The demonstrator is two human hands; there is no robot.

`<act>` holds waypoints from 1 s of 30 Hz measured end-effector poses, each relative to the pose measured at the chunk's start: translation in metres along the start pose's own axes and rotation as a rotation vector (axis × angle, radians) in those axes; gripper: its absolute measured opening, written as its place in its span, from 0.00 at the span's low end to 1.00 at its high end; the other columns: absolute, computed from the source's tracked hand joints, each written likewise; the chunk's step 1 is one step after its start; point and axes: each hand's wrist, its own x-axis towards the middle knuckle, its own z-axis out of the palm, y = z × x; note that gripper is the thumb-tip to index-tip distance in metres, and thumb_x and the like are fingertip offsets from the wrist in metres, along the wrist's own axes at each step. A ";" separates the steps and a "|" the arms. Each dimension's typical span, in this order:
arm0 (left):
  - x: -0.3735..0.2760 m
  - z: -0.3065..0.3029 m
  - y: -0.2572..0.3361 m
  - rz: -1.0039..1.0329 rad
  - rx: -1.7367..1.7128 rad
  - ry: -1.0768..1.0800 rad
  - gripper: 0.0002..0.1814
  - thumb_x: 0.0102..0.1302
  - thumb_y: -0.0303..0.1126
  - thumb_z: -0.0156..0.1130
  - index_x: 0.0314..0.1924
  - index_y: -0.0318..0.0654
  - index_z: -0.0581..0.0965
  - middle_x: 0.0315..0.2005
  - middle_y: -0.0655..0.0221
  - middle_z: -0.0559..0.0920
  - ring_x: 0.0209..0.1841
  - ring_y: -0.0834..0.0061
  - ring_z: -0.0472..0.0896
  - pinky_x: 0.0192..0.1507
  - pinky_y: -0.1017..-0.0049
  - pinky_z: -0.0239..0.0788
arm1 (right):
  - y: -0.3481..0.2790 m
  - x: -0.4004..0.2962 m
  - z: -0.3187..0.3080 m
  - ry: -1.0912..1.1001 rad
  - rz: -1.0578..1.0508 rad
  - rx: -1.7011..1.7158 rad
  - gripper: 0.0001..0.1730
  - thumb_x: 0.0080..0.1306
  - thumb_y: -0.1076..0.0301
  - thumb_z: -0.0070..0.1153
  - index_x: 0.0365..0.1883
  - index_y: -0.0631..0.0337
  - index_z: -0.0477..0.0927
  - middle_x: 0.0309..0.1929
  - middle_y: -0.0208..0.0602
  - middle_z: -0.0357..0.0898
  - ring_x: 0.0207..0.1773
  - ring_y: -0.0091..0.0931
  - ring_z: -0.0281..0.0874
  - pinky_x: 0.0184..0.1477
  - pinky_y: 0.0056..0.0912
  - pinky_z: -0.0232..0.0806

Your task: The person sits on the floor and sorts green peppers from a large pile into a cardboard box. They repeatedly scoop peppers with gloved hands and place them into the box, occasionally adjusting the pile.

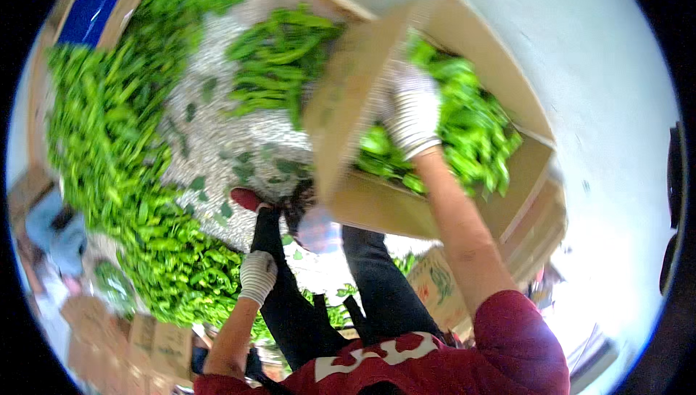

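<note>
My right hand [413, 109], in a striped knit glove, reaches into an open cardboard box [380, 207] among green peppers [467, 117]. Its fingers are blurred and partly hidden by the box flap, so I cannot tell whether they hold any peppers. My left hand [259, 277], gloved alike, rests by my left thigh with its fingers curled; whether it holds something does not show. Left of the box a smaller heap of long green peppers [277, 57] lies on the pale floor covering. A long bank of peppers [147, 232] curves along the left side.
Closed cardboard boxes [157, 346] are stacked at the lower left, near a person in light blue clothing [57, 232]. A printed carton [440, 286] stands under the open box. Loose leaves [244, 169] litter the floor covering [212, 123]. A pale wall [598, 96] rises at the right.
</note>
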 end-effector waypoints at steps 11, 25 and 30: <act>0.057 -0.229 0.328 0.981 -0.105 0.570 0.19 0.55 0.33 0.62 0.48 0.37 0.76 0.48 0.56 0.77 0.49 0.55 0.75 0.52 0.59 0.67 | 0.171 -0.150 -0.051 0.146 0.344 0.019 0.42 0.50 0.50 0.69 0.61 0.56 0.70 0.61 0.44 0.70 0.64 0.43 0.65 0.65 0.49 0.58; 0.296 -0.131 0.401 0.891 0.393 0.909 0.29 0.54 0.41 0.64 0.58 0.46 0.74 0.64 0.64 0.66 0.66 0.60 0.61 0.67 0.55 0.52 | 0.190 -0.084 0.061 0.284 0.423 0.063 0.37 0.47 0.51 0.68 0.56 0.48 0.75 0.59 0.36 0.72 0.63 0.43 0.65 0.63 0.49 0.62; 0.304 -0.143 0.397 0.902 0.370 0.897 0.29 0.55 0.41 0.63 0.58 0.47 0.74 0.65 0.65 0.66 0.66 0.59 0.61 0.67 0.54 0.51 | 0.197 -0.068 0.070 0.252 0.427 0.047 0.35 0.48 0.50 0.68 0.55 0.47 0.76 0.58 0.33 0.74 0.62 0.40 0.67 0.63 0.47 0.63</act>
